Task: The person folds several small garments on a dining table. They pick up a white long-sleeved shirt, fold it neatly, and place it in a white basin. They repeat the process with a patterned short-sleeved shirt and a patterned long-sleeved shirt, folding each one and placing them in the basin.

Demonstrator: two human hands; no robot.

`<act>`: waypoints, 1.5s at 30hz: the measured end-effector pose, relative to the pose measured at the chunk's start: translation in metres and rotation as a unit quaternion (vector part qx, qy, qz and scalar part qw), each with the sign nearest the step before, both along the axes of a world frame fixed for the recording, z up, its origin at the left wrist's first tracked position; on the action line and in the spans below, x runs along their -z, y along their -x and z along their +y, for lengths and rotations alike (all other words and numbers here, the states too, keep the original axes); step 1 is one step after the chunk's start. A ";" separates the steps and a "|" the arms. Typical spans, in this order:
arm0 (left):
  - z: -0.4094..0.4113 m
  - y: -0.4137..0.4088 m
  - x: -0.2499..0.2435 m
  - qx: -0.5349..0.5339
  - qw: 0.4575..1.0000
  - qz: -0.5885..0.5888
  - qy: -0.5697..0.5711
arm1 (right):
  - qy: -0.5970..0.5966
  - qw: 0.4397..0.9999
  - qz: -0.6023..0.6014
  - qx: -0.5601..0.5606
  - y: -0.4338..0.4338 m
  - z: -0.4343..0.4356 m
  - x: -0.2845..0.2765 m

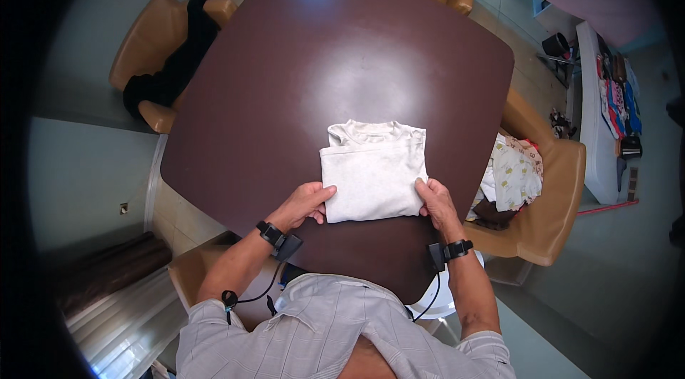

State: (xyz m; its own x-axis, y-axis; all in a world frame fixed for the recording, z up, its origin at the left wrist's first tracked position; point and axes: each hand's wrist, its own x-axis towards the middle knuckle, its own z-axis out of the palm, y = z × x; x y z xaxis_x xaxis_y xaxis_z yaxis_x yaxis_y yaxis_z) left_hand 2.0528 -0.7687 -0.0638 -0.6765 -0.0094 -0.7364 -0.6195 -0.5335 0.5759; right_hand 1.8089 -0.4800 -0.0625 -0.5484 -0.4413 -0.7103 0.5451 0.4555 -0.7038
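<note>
A white, faintly mottled shirt (373, 181), folded into a compact rectangle, lies near the front of the dark brown table (257, 95). Its round collar points away from me and shows above the folded-up hem. My left hand (310, 200) pinches the left edge, thumb on top and fingers beneath. On the opposite edge my right hand (436, 200) grips the cloth the same way. Both hands' lower fingers are partly hidden by the fabric and thumbs. Each wrist wears a black strap with a small device and a cable.
Tan armchairs stand around the table. The right one (554, 202) holds a heap of clothes (514, 170); black cloth (182, 63) drapes the left one. A white stool (441, 299) is near the table's front right corner. Farther right, folded garments (618, 90) lie on a white surface (596, 138).
</note>
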 end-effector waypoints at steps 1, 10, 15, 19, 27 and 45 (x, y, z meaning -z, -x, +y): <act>0.001 0.006 -0.002 -0.003 1.000 -0.009 0.025 | -0.026 0.999 0.016 -0.022 0.001 -0.004 -0.004; 0.013 0.031 -0.007 -0.084 0.961 0.172 0.201 | -0.021 0.972 0.233 0.001 -0.004 -0.023 -0.015; 0.001 0.050 0.000 -0.087 0.957 0.158 0.228 | -0.021 0.970 0.242 0.001 0.011 -0.024 0.002; -0.011 0.065 -0.001 -0.032 0.979 0.035 0.196 | -0.063 0.977 0.201 -0.018 0.024 -0.024 0.021; -0.018 0.069 -0.002 -0.038 0.984 0.018 0.174 | -0.150 0.964 0.198 -0.096 0.057 -0.043 0.002; -0.016 0.065 0.011 -0.067 0.984 0.073 0.150 | -0.159 0.928 0.335 -0.039 0.052 -0.054 0.017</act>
